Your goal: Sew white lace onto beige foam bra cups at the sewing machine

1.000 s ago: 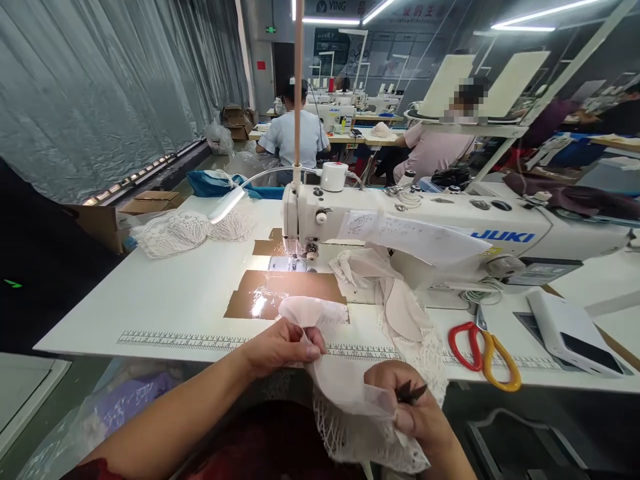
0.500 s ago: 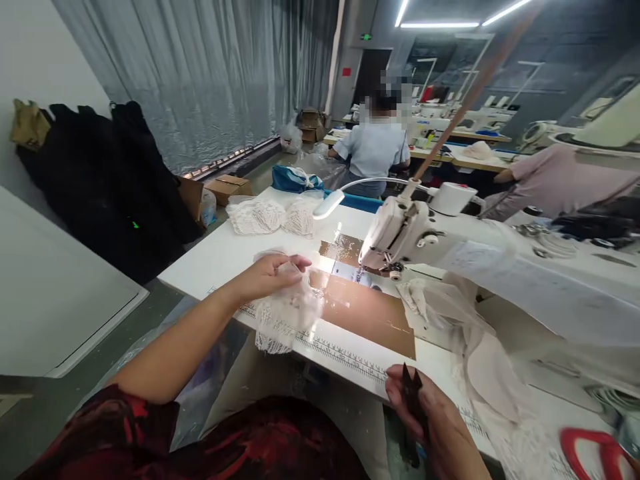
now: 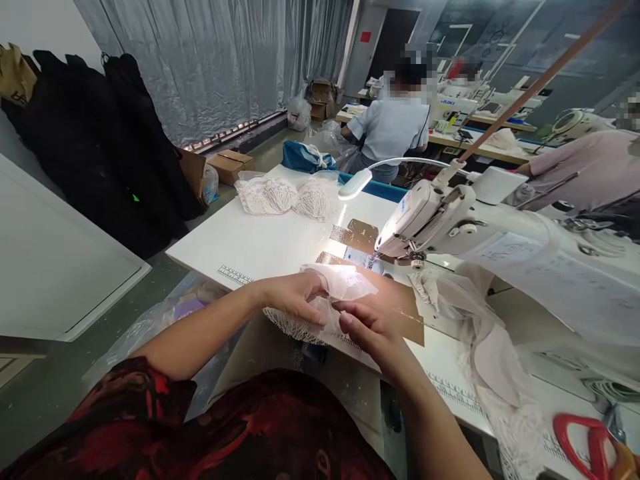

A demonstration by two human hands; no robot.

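My left hand [image 3: 297,297] is closed on a piece of sheer white fabric with lace [image 3: 350,281] at the table's front edge. Its lace end [image 3: 295,325] hangs over the edge below my fingers. My right hand [image 3: 375,331] has come up to the same fabric, its fingers curled close to the left fingertips. The dark thread snips in that hand are almost wholly hidden; only a small dark tip shows by the index finger. Just beyond stands the white sewing machine [image 3: 420,223], its needle area lit.
Two lace cup pieces [image 3: 287,197] lie at the back of the white table [image 3: 210,241]. More pale lace fabric [image 3: 493,353] drapes under the machine arm. Red-handled scissors [image 3: 580,440] lie at the lower right. Ahead, a person in light blue [image 3: 387,127] sits at another table.
My right hand has moved up and left from the table edge to the fabric, and the snips have gone mostly out of sight. My left hand has shifted slightly right and lower with the fabric.
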